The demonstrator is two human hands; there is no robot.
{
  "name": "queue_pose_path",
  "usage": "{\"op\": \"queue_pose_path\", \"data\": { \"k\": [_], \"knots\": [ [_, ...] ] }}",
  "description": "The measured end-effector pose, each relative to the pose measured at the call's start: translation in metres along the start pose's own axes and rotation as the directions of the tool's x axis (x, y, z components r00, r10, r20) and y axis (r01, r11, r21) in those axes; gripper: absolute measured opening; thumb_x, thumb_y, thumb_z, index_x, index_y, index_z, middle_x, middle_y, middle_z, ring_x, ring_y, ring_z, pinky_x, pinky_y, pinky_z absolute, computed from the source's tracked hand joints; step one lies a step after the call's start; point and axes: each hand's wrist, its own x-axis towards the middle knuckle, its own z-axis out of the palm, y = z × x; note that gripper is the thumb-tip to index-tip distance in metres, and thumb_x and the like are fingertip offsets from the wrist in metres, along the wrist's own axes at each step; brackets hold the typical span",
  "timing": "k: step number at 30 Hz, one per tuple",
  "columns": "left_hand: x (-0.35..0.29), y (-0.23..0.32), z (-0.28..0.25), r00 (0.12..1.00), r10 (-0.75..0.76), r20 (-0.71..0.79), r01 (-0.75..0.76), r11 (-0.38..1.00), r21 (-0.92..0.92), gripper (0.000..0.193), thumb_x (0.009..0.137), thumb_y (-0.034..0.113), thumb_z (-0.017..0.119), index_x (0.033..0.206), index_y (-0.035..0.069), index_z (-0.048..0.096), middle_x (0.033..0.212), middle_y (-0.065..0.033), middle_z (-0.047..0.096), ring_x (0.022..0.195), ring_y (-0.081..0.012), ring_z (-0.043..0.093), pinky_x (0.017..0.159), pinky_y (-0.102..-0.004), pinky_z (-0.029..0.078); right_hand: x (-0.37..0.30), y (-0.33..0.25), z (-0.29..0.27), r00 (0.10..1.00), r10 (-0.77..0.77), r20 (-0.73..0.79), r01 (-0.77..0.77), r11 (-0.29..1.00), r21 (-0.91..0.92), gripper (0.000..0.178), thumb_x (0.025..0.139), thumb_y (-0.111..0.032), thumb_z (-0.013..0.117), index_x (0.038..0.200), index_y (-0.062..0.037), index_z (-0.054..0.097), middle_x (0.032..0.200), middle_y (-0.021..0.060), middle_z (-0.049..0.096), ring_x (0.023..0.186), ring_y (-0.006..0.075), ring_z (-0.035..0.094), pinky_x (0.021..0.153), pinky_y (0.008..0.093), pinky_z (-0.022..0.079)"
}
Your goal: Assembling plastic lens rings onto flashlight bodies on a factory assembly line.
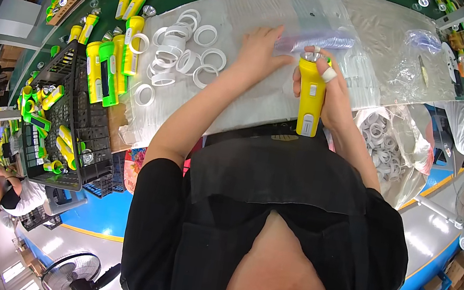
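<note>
My right hand (338, 98) is wrapped round a yellow flashlight (310, 106), held upright over the table's near edge. Its silvery reflector shows at the top end, and grey switches run down its body. White wraps cover parts of my right fingers. To the left, my left hand (262, 53) is open, thumb and fingers apart, at the left end of a row of thin clear discs (325, 42) in plastic film. Whether the fingertips touch the discs I cannot tell. Loose white rings (173, 46) lie in a pile left of that hand.
Several yellow and green flashlights (102, 71) lie at the table's left side, beside a black crate (79, 146) holding more. An open bag of white rings (384, 150) is at my right. Clear plastic film (422, 59) lies at the far right. Other people work on both sides.
</note>
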Motion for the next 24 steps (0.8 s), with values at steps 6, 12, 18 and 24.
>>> {"op": "queue_pose_path", "data": {
  "k": [6, 12, 18, 24],
  "knots": [
    [-0.003, 0.014, -0.028, 0.999, 0.013, -0.031, -0.017, 0.99, -0.138, 0.053, 0.079, 0.025, 0.075, 0.125, 0.005, 0.06, 0.104, -0.0113, 0.06, 0.099, -0.0267, 0.057, 0.088, -0.0363, 0.045, 0.002, 0.0, -0.001, 0.994, 0.049, 0.097, -0.051, 0.998, 0.021, 0.047, 0.099, -0.039, 0.047, 0.131, -0.0044, 0.046, 0.089, 0.0135, 0.06, 0.075, 0.0185, 0.06, 0.066, 0.0312, 0.047],
    [-0.033, 0.053, -0.069, 0.976, 0.217, -0.009, -0.211, 0.938, -0.275, 0.037, 0.1, 0.024, 0.045, 0.13, 0.006, 0.058, 0.121, -0.0137, 0.051, 0.107, -0.0231, 0.05, 0.087, -0.0315, 0.044, 0.009, -0.007, 0.03, 0.974, 0.103, 0.202, -0.1, 0.995, -0.027, 0.041, 0.097, -0.032, 0.054, 0.126, -0.0047, 0.048, 0.09, 0.0098, 0.061, 0.073, 0.0163, 0.06, 0.067, 0.0298, 0.049],
    [-0.056, 0.058, -0.083, 0.995, 0.075, -0.06, -0.093, 0.905, -0.415, 0.042, 0.103, 0.027, 0.036, 0.128, 0.002, 0.059, 0.128, -0.014, 0.05, 0.111, -0.0246, 0.051, 0.09, -0.0316, 0.045, 0.02, 0.003, 0.041, 0.907, 0.133, 0.4, -0.103, 0.99, -0.097, 0.04, 0.097, -0.032, 0.054, 0.125, -0.0057, 0.046, 0.09, 0.0088, 0.059, 0.073, 0.0152, 0.058, 0.066, 0.0291, 0.047],
    [-0.057, 0.042, -0.078, 0.953, 0.184, -0.24, -0.259, 0.905, -0.337, 0.035, 0.097, 0.02, 0.044, 0.122, 0.004, 0.063, 0.137, -0.0162, 0.049, 0.131, -0.0346, 0.038, 0.104, -0.0422, 0.035, 0.03, 0.008, 0.056, 0.875, 0.181, 0.45, -0.159, 0.983, -0.087, 0.047, 0.097, -0.04, 0.054, 0.133, -0.0129, 0.04, 0.098, 0.0071, 0.057, 0.076, 0.0165, 0.059, 0.068, 0.0292, 0.048]
  ]
}}
